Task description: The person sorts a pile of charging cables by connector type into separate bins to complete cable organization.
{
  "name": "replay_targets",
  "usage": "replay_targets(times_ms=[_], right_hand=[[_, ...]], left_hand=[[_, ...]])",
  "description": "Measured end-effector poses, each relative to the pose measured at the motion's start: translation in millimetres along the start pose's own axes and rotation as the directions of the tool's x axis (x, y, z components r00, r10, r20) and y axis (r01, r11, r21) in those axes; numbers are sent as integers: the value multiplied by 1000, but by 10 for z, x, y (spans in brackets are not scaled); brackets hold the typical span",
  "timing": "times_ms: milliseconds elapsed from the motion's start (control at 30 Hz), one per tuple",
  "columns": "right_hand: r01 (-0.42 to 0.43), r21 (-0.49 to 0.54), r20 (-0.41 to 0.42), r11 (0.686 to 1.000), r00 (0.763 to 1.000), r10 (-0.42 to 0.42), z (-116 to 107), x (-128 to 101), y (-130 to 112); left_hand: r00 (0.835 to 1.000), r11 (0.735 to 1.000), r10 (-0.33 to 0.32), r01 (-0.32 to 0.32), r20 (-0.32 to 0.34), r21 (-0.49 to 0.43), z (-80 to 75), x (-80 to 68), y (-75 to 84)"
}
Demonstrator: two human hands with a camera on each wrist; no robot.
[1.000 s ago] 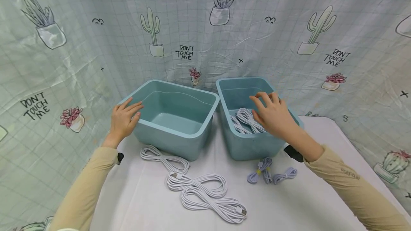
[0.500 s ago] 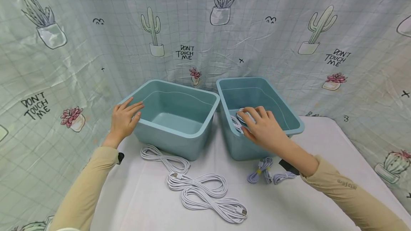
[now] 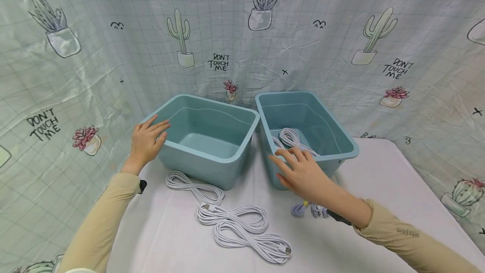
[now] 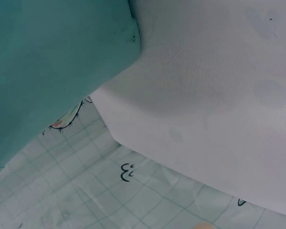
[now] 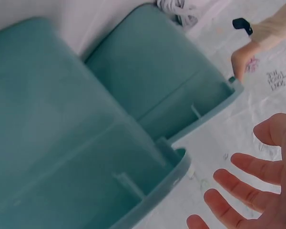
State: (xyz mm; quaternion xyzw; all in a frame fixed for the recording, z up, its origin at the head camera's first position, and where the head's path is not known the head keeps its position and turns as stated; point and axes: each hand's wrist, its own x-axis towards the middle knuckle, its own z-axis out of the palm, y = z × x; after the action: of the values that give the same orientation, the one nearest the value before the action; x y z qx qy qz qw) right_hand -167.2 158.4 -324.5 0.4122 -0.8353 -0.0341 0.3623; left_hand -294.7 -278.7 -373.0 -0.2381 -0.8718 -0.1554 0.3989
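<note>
My left hand [image 3: 147,139] rests at the left rim of the left teal bin [image 3: 242,146], fingers loosely spread and holding nothing. Nothing lies in that bin. Over the near rim of the right teal bin [image 3: 335,134] hovers my right hand [image 3: 303,176], its fingers relaxed and apart, with nothing between them; the right wrist view shows the fingers [image 5: 248,191] spread beside the bins. Inside the right bin are coiled white cables [image 3: 291,137], partly hidden by its near wall and my hand.
On the white tablecloth [image 3: 170,239], white coiled cables [image 3: 246,237] lie in a row before the left bin. Small purple-grey cables [image 3: 299,210], one with a yellow tie, are partly covered by my right hand. A cactus-print curtain [image 3: 235,33] hangs behind.
My right hand has drawn back from inside the right bin toward its near rim, moving down and left in the head view. The left hand and the cables have stayed put.
</note>
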Motion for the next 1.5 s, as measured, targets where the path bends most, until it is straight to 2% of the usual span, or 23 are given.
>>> replay_targets(times_ms=[200, 800, 1100, 1233, 1500], right_hand=[[31, 22, 24, 999, 999, -31, 28, -80, -126], [92, 90, 188, 992, 976, -108, 190, -404, -544], [146, 127, 246, 981, 954, -173, 294, -575, -745], [181, 130, 282, 975, 936, -211, 326, -642, -826], [230, 155, 287, 961, 920, -267, 426, -753, -945]], left_hand=[[1000, 1000, 3, -3, 3, 0, 13, -8, -13], [1000, 1000, 4, -4, -2, 0, 15, 7, -13], [1000, 1000, -3, 3, 9, 4, -1, 3, 4], [1000, 1000, -3, 3, 9, 9, -4, 5, 6], [1000, 1000, -3, 3, 16, 15, -15, 2, 14]])
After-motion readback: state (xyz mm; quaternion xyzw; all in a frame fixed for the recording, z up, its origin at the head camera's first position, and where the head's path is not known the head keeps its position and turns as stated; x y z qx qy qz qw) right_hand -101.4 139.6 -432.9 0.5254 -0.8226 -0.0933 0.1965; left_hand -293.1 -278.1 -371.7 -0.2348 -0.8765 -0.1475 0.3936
